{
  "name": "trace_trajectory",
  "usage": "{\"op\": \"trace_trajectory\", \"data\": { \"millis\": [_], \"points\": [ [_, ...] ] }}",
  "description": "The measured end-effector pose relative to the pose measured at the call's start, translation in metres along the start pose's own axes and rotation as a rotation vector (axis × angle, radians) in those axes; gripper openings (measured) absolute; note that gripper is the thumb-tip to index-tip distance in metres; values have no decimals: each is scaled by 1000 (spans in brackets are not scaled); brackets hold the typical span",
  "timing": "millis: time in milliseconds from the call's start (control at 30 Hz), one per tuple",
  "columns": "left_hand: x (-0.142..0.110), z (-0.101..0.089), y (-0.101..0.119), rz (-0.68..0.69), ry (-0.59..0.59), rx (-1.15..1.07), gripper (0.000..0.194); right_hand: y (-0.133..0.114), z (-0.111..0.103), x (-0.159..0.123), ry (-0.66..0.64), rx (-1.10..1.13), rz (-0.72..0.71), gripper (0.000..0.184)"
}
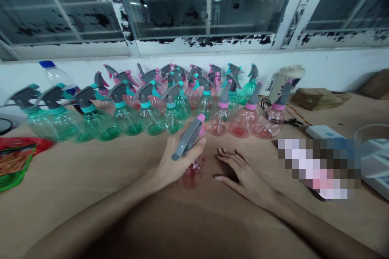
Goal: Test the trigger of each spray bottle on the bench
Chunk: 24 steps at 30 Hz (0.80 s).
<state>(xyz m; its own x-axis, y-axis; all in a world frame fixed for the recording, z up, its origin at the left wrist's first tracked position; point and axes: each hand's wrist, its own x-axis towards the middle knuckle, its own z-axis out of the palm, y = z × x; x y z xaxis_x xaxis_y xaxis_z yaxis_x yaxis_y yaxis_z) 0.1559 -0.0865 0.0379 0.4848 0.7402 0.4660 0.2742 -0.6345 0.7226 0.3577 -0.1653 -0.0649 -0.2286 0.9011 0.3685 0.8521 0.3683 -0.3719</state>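
Note:
My left hand (179, 153) is wrapped round the neck of a pink spray bottle (193, 175) with a grey and pink trigger head, near the front of the table. Its fingers partly cover the collar. To the right of this bottle, my right hand (240, 172) rests low over the tabletop, fingers spread and holding nothing. Beyond both hands stands a row of green spray bottles (130, 123) with grey and teal heads. Several pink spray bottles (242, 123) continue the row on the right, and more of both colours crowd behind.
A clear bottle with a blue cap (57, 75) stands back left, above a red and green packet (18, 160). On the right are a white coffee cup (285, 81), brown cardboard pieces (319, 98), cables, a white power strip (325, 132) and a blurred-out item. Windows line the wall behind.

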Motion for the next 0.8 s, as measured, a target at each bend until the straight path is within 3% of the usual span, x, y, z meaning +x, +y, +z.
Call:
{"op": "trace_trajectory", "data": {
  "millis": [800],
  "points": [
    [2,2,5,-4,18,-36,13,1,1,0,15,-12,-17,46]
  ]
}}
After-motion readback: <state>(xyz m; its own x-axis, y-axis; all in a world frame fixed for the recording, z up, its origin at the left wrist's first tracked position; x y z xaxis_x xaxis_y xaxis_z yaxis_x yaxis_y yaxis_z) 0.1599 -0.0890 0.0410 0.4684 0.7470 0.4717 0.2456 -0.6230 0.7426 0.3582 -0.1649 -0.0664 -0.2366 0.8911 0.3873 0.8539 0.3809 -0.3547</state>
